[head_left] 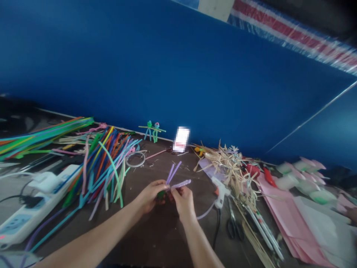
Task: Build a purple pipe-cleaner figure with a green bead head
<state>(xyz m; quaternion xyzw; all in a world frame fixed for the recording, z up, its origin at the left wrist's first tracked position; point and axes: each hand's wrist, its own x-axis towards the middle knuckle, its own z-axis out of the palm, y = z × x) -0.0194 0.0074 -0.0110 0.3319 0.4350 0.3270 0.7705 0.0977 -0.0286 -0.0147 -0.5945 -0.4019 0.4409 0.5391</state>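
Note:
Purple pipe cleaners (175,171) are between my two hands over the middle of the table. My left hand (152,195) is closed on them, and two purple ends stick up past its fingertips. A small green piece (161,194) shows under the left fingers; its shape is mostly hidden. My right hand (183,201) pinches the purple stems close to the left fingertips, where a thicker purple length (182,184) points right. Whether these pieces are joined cannot be seen. A hot glue gun (221,191) lies right of my right hand, with black-handled scissors (234,227) nearby.
Coloured pipe cleaners (104,163) are heaped at left beside a white power strip (36,208). Two small pipe-cleaner figures (152,131) and a bright blurred-out screen (181,139) stand by the blue wall (178,74). Dry straw strips (225,163) and pink sheets (287,216) lie right.

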